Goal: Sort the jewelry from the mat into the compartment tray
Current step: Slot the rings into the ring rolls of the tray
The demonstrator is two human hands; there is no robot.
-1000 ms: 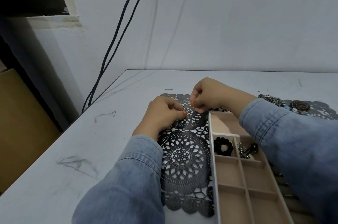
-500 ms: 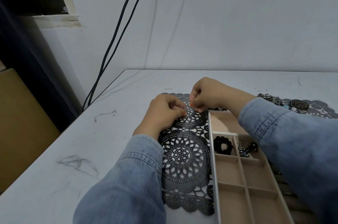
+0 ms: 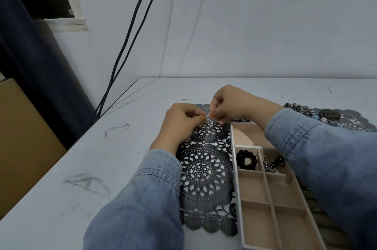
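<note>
Pinching small silver rings [image 3: 204, 126] with my left hand [image 3: 181, 123] and right hand [image 3: 230, 103], just above the mat [image 3: 204, 170]. They seem light, hard and slippery, so I'd grip them by the rims. The tray [image 3: 236, 178] beside the mat holds a black bracelet [image 3: 246, 161] in one compartment and a chain [image 3: 272, 165] in the next.

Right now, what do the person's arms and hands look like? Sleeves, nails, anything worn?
Both arms are in light blue denim long sleeves: the left sleeve and the right sleeve each end in a stitched cuff at the wrist. The left hand and right hand are ungloved. Orange nail polish shows on both. No watch is visible.
</note>
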